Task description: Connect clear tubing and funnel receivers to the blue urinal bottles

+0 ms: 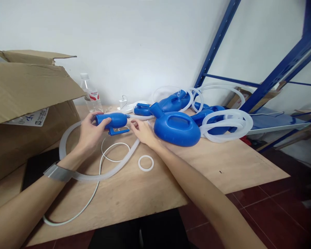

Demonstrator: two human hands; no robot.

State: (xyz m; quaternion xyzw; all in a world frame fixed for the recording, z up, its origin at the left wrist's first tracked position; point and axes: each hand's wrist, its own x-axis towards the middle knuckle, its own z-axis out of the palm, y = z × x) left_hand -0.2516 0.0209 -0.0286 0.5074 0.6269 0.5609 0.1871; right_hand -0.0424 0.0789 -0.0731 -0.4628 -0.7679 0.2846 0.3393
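My left hand (92, 131) is wrapped round a blue plastic urinal head (116, 120), its wide mouth to the left and its narrow nozzle pointing right. A blue clip-like handle (119, 131) sticks out below it. Just right of the nozzle, my right hand (142, 131) is closed, fingertips pinched together. A translucent hose (119, 167) loops across the table and runs up into my right hand, where its end is hidden. Beside my right wrist stands a blue urinal bottle (177, 128) with a slanted neck and a handle.
More blue urinal parts (171, 102) and coiled hoses (226, 125) lie along the back. A white ring (145, 163) and a white cable (97, 186) lie on the wooden table (160, 190). Left are a cardboard box (33, 90) and water bottle (92, 95); right, a blue shelf frame (277, 65).
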